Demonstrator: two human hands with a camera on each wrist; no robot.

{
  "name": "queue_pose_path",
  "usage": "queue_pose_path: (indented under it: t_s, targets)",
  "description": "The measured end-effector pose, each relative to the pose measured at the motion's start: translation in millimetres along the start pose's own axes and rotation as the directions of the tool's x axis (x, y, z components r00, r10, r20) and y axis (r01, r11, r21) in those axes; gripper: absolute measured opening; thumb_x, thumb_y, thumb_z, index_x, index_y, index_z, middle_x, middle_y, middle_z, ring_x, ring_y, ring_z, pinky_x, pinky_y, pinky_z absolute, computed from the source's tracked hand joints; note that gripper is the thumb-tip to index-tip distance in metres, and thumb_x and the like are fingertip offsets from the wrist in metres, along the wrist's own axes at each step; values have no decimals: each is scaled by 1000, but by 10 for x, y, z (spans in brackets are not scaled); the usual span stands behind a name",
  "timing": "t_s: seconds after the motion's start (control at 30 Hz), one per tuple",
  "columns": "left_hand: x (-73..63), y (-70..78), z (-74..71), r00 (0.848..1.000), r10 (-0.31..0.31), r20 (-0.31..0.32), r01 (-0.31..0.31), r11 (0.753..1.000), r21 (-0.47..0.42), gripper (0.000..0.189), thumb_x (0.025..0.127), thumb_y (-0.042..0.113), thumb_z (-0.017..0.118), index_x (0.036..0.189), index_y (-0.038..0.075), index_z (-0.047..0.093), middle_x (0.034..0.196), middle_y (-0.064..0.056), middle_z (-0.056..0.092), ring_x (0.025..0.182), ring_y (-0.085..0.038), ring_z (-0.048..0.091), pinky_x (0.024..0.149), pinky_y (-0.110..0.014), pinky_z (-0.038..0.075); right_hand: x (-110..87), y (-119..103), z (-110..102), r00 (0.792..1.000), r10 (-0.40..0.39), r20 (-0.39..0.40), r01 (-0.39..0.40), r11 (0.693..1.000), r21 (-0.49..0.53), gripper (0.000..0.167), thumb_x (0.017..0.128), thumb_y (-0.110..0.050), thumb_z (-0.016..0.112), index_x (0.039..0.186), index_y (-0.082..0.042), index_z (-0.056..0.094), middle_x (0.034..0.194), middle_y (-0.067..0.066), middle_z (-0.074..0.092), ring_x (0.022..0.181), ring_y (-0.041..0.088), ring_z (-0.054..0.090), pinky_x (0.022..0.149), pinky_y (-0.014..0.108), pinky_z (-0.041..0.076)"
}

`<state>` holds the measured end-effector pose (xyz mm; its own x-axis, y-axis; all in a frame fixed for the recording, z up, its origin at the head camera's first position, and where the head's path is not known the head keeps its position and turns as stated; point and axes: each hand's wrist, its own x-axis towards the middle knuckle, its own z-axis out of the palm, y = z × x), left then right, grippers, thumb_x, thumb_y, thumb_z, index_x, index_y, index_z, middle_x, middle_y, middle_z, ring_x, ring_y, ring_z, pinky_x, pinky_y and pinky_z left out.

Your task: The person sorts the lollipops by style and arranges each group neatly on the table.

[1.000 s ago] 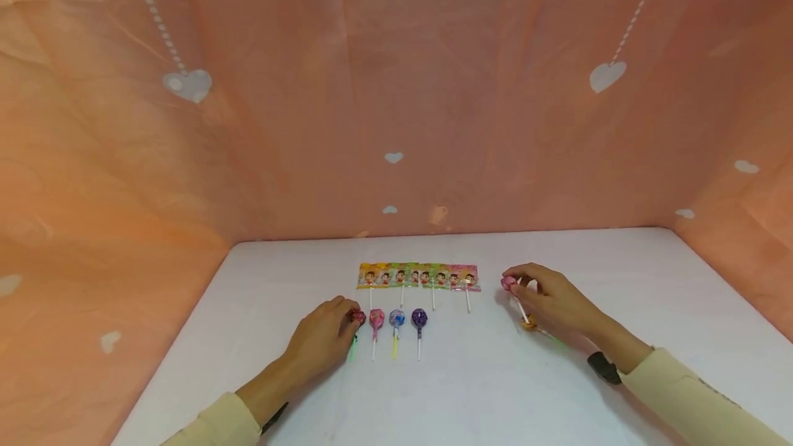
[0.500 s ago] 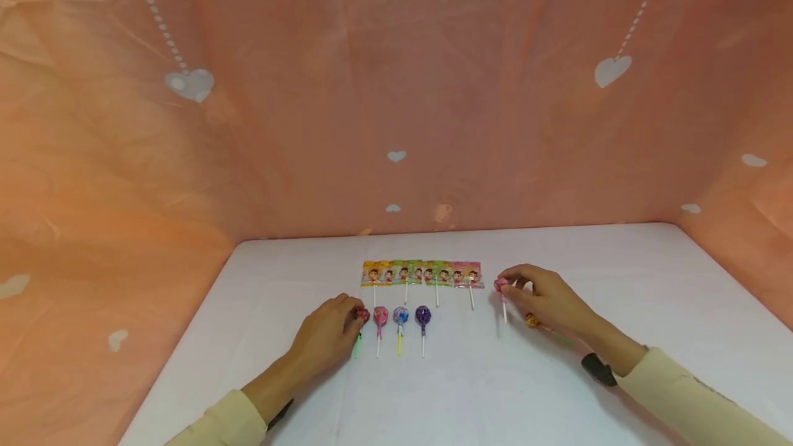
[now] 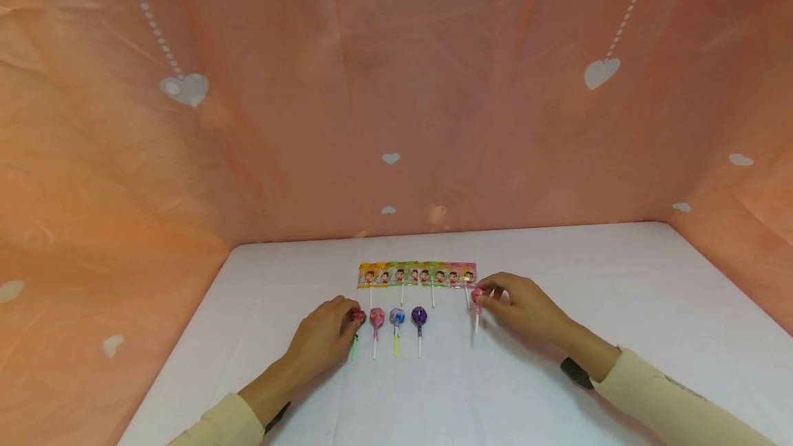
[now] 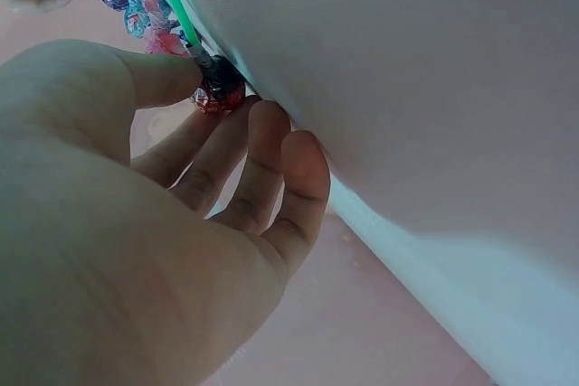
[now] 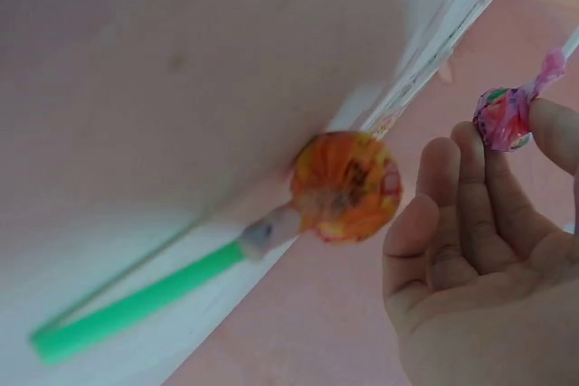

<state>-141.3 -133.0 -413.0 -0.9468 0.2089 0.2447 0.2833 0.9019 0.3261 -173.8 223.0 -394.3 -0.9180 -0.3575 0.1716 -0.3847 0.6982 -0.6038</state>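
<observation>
My left hand pinches the round head of a dark red lollipop with a green stick, at the left end of a row on the table. Beside it lie a pink lollipop, a blue lollipop with a yellow stick and a purple lollipop, sticks toward me. To the right of the purple one, my right hand holds another pink lollipop by its head between thumb and fingers, its white stick pointing toward me. An orange lollipop with a green stick shows in the right wrist view; the right arm hides it in the head view.
Behind the row lie several flat packet lollipops side by side, yellow, green and pink, with white sticks. A white cloth covers the table. Orange-pink fabric with hearts encloses its back and sides.
My right hand has carried the pink lollipop left, away from the orange one and toward the row, with its stick turning to point toward me. The left hand stays on the red lollipop.
</observation>
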Motion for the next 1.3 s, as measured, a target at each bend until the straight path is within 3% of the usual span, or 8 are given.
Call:
queue_pose_path:
  t_s: [0.4,0.73,0.93,1.3]
  targets:
    - [-3,0,1,998,41,-38,-41,999,3,16,88,17,73,103,11,69,96,1,67,91,-18,65,80,-39,57,48,-131,130,1000,8,13,-8,1000,-12,29,95,-40,65,117,-21,70,108,-9,69,90,9,59,84,34,49]
    - [-1,11,21,999,35,-41,-36,999,-9,16,88,17,73,103,12,69,98,0,68,96,-22,67,83,-42,56,73,-210,187,999,-32,32,33,999,-18,15,94,-35,67,107,-28,71,100,-15,67,88,6,58,83,31,49]
    - [-18,17,-8,1000,11,-21,-11,1000,-9,17,89,17,72,104,12,69,100,-1,69,100,-23,67,85,-43,57,115,-264,238,995,-78,54,82,995,-64,17,93,-34,69,107,-25,72,94,-14,64,85,5,55,78,27,48]
    - [-1,13,-23,1000,20,-9,-20,1000,3,18,89,16,72,106,11,69,98,-1,68,96,-21,66,82,-41,57,165,-314,300,994,-82,70,89,992,-91,15,92,-33,70,103,-24,72,89,-17,63,83,1,56,78,25,49]
